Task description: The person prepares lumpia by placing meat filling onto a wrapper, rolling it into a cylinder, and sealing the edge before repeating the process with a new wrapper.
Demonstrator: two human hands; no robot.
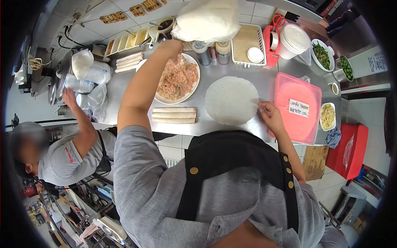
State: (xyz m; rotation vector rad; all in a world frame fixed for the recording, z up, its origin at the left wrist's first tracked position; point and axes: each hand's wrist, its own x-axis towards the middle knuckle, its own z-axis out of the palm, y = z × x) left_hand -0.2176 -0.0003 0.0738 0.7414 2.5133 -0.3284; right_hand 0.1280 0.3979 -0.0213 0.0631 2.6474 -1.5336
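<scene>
My left hand (170,49) reaches to the far side of a white bowl (197,82) of minced meat filling (175,80). Its fingers curl down around some of the filling, with the tips partly hidden. A thin round wrapper (231,100) lies flat on the steel counter in front of me. At its right edge my right hand (271,117) pinches the rim between thumb and fingers. Rolled wrappers (174,115) lie in a small stack near the counter's front edge, left of the round wrapper.
A pink lidded box (297,108) labelled for lumpia wrappers sits at the right. Behind stand bottles (223,52), a white basket (248,43) and a red tape dispenser (271,43). More rolls (129,63) lie back left. A co-worker (74,153) reaches in at the left.
</scene>
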